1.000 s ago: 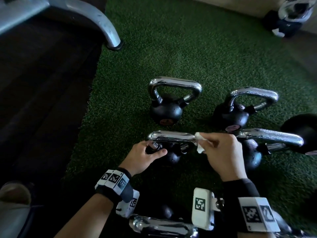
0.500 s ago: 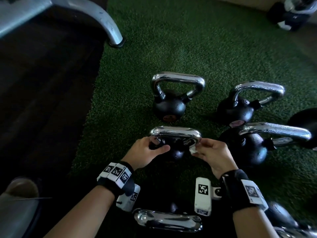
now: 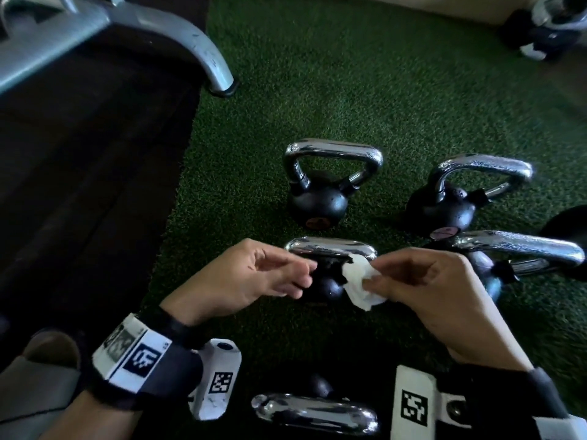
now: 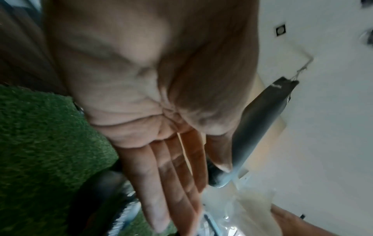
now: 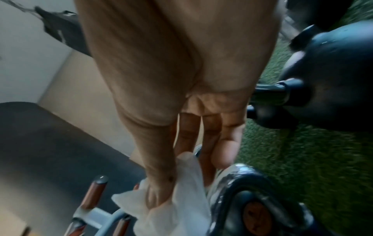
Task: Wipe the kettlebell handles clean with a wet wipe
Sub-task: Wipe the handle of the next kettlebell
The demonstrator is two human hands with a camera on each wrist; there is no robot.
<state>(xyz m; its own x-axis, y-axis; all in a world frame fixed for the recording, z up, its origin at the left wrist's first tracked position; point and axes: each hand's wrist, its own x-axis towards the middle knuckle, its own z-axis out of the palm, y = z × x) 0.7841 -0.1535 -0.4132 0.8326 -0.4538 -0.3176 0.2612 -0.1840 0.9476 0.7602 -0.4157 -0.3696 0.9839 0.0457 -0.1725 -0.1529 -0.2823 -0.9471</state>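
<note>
Your right hand (image 3: 422,281) has its grip clamped on the wet wipe (image 3: 360,287), thumb and fingers pinching the bunched white sheet. The wipe hangs just off the right end of the chrome handle (image 3: 330,247) of the kettlebell (image 3: 327,281) directly ahead of your grip; whether the sheet touches the metal at this instant, you cannot tell from the head view. Your left hand (image 3: 254,277) has its grip apart, fingers loosely extended and holding nothing, just beside the left end of that same handle.

The step in hand looks like re-gathering the wipe between strokes on this handle. To do it well:

- Spread the wipe flatter before the next pass. It is balled up now, so only a small patch would meet the chrome.
- Wrap it round the bar, so the underside gets cleaned along with the top.
- Set your left grip back on the bell or the handle's left post. A light kettlebell on turf (image 3: 317,90) will likely rock under a sideways rub.
- Run the full length, then down both curved corners, where grime tends to sit.

More handles wait beyond your grip: one kettlebell further ahead (image 3: 320,198), two off to the right (image 3: 444,211) (image 3: 486,277), and another chrome handle (image 3: 314,412) between your wrists. Turn to a fresh face of the wipe as you move on.
</note>
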